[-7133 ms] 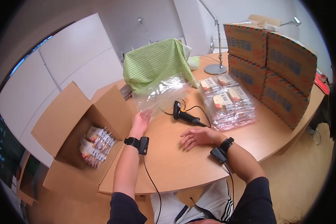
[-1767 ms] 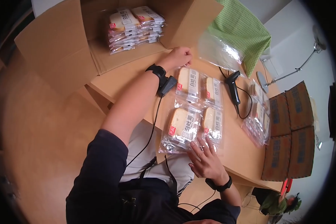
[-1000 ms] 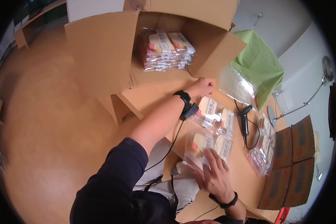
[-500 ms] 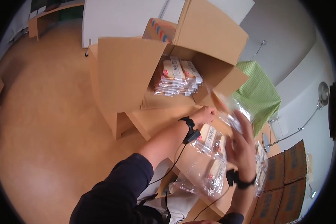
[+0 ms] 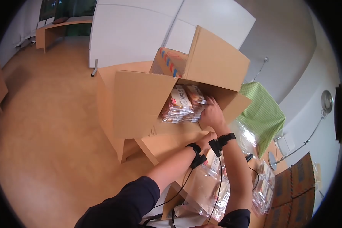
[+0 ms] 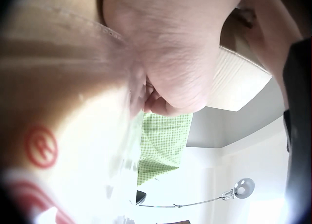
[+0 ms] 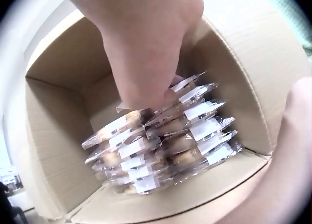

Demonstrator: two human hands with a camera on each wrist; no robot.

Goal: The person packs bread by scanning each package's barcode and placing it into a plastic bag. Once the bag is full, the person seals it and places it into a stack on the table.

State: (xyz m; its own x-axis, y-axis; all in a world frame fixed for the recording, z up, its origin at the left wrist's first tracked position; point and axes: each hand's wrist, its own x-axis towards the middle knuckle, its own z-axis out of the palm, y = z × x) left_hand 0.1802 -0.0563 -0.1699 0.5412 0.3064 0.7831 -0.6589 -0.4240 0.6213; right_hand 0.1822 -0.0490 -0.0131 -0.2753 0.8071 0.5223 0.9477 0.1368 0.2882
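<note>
Inside the open cardboard box [image 5: 140,102] stand two side-by-side stacks of wrapped bread packs [image 5: 179,99]. My right hand [image 5: 213,116] reaches in at the right-hand stack and grips a pack at its top; in the right wrist view the same hand [image 7: 146,68] hides most of that pack and its own fingertips. On the table just outside the box, my left hand [image 5: 206,140] is curled at the edge of a clear plastic bag [image 5: 202,190] with more bread packs [image 5: 213,162]. Bread behind film [image 6: 97,141] fills the left wrist view, beside the left hand [image 6: 170,48].
Beyond the box's right flap hangs a green checked cloth [image 5: 268,114], with loose clear film [image 5: 247,135] below it. A black scanner [image 5: 249,156], another bagged set of bread [image 5: 263,192], a desk lamp [image 5: 326,102] and stacked cartons [image 5: 292,190] are at the right.
My right hand has gone from the bagged packs up into the box, carrying a pack. My left hand has stayed by the bag's edge. The head view has shifted toward the box.
</note>
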